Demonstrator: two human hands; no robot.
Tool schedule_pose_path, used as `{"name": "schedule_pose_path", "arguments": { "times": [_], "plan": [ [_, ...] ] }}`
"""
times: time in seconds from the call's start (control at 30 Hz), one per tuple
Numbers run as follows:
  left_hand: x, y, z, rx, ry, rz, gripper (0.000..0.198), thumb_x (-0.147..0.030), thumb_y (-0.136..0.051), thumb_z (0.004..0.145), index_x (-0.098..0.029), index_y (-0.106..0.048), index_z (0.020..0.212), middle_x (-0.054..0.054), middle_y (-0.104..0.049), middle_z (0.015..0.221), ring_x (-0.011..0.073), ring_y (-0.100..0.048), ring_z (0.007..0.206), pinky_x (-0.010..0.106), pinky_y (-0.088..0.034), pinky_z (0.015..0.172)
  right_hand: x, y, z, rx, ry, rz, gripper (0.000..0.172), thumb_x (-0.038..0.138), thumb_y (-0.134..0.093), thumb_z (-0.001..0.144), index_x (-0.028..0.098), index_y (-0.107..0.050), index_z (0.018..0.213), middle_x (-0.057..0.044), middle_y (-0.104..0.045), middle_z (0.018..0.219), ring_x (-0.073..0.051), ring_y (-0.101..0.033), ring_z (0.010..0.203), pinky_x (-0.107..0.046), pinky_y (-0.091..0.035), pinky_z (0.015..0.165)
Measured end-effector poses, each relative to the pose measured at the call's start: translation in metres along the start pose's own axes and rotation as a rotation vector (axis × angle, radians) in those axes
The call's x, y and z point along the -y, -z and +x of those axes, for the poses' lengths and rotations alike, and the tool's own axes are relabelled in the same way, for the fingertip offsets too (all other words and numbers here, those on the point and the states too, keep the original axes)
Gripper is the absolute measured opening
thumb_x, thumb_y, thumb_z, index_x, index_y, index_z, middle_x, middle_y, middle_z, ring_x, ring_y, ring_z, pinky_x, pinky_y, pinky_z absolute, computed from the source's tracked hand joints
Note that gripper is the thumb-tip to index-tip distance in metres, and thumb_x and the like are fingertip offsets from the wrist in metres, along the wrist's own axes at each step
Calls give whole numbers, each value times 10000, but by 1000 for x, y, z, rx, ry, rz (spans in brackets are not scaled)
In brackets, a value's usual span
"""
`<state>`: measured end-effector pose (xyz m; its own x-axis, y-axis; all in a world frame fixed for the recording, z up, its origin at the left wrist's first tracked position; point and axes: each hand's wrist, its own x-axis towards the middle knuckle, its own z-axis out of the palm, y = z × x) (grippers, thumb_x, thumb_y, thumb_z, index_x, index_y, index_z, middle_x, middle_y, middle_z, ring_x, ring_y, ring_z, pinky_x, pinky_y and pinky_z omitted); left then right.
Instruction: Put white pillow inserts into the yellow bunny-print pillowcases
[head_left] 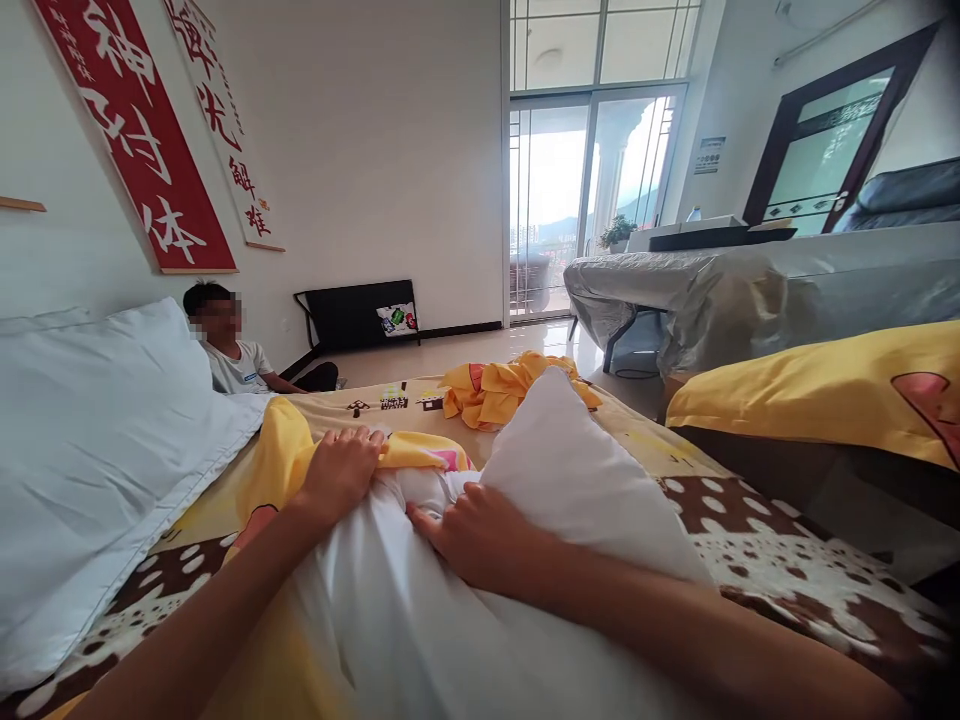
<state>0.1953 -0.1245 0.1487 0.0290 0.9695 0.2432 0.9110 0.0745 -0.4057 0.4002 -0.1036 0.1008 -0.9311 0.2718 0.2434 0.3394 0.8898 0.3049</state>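
A white pillow [577, 480] lies on the bed in front of me, its near end partly inside a yellow pillowcase [281, 450]. My left hand [341, 472] is closed on the yellow pillowcase's edge where it meets the pillow. My right hand [472, 535] presses on the white pillow with its fingers curled into the fabric. Both forearms reach in from the bottom of the view.
A large white pillow [90, 460] lies at the left. A crumpled yellow cloth [495, 390] sits farther up the patterned bedsheet [750, 540]. Another yellow pillow [817, 390] rests at the right. A person [232, 355] sits on the floor by the left wall. A covered table [750, 290] stands beyond.
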Motion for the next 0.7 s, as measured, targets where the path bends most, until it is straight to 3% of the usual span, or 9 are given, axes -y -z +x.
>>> {"name": "schedule_pose_path", "arguments": {
  "times": [0.13,0.27,0.37,0.43,0.57,0.7],
  "plan": [
    [-18,14,-2,-93,-3,88,388,-36,-254,864,-70,-615,1001,201,-651,960,353,-617,928,469,-444,772,13,-6,2,-8,17,2,370,173,-438,912,126,-504,1274,-49,-659,626,-193,-608,540,-327,-340,501],
    [-55,25,6,-171,-167,56,374,-25,-266,863,-85,-614,985,185,-637,963,338,-597,941,448,-444,757,24,-6,5,-22,33,27,215,142,-458,884,126,-586,1056,-53,-667,678,-185,-599,565,-334,-347,509],
    [-85,24,16,-131,-283,-42,365,-37,-278,872,-108,-627,953,167,-648,953,308,-613,922,401,-454,707,31,-8,4,-29,57,63,154,145,-464,883,130,-617,900,-75,-687,792,-186,-607,662,-343,-393,580],
    [-97,20,24,-66,-291,-101,292,-85,-355,869,-140,-635,928,128,-671,888,280,-644,843,361,-458,648,36,-10,2,-36,71,76,162,159,-467,888,124,-624,908,-81,-688,838,-186,-596,678,-352,-404,590],
    [-98,22,35,55,-185,-214,200,-213,-476,830,-159,-652,907,107,-698,821,265,-679,794,324,-474,622,43,-14,-1,-99,29,46,202,150,-439,895,106,-606,999,-95,-682,833,-200,-583,649,-370,-396,561],
    [-88,44,25,97,-97,-277,228,-198,-447,823,-162,-662,892,110,-703,914,244,-674,873,301,-494,671,34,-16,2,-105,-137,91,220,110,-445,864,139,-609,1008,-105,-690,890,-196,-606,683,-336,-363,551]
  ]
}}
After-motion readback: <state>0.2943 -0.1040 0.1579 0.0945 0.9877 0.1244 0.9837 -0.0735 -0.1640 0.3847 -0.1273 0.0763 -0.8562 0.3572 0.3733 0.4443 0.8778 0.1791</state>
